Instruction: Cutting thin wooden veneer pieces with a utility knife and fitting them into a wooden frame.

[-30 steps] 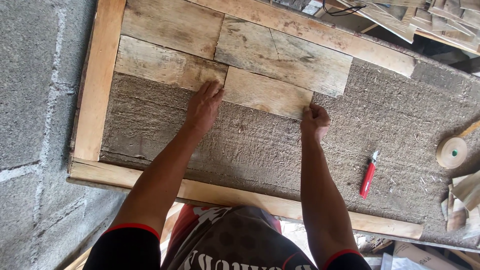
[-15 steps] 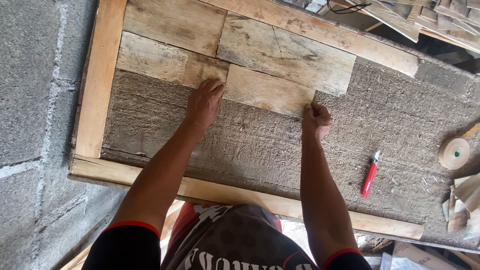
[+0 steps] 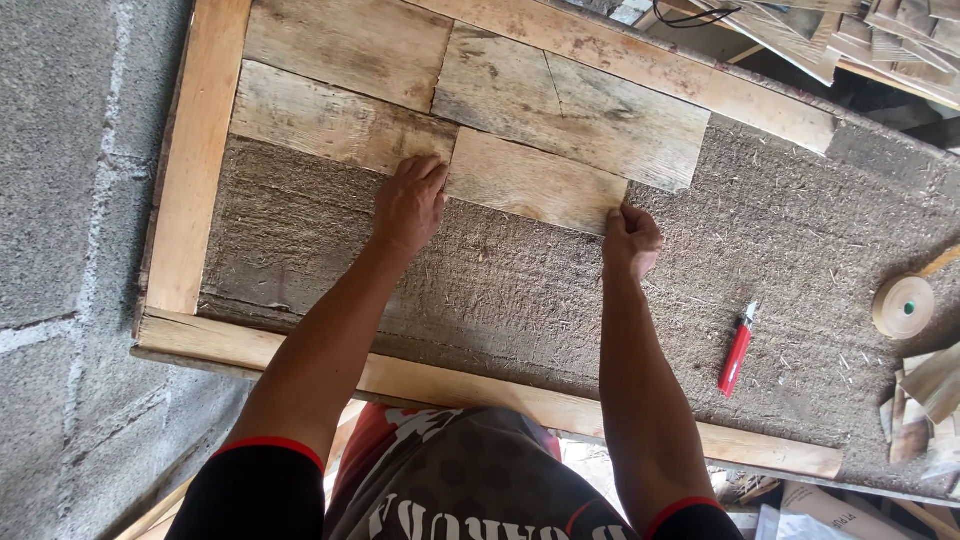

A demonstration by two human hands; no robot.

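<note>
Head camera, looking straight down: a large rectangular panel with a pale wooden frame [image 3: 190,190] lies flat, its inside a rough grey-brown fibrous backing board [image 3: 520,300], seemingly up on a support beside grey concrete, though what carries it is hidden. Weathered pale wooden planks fill the panel's far left corner in two rows. The nearest of them is a short, light tan rectangular wooden plank [image 3: 535,180], lying flat in the second row, well in from the panel's near edge and butted against its neighbours. The left hand [image 3: 410,205] rests open, palm down, fingers spread across the seam at that plank's left end, pressing rather than gripping. The right hand [image 3: 630,240] is curled at the plank's near right corner, fingertips pinched against its edge; whether its grip closes round the wood or only pushes on it cannot be told. Toward the panel's right end a red-handled utility knife [image 3: 737,352] lies on the backing, and a round tan roll of tape [image 3: 903,306] sits beyond it near the right edge. As a judgement, uneven pressure could skew the plank and open a gap at the seam; the rough edges could splinter into fingertips; and an arm sweeping right could catch the knife.
</note>
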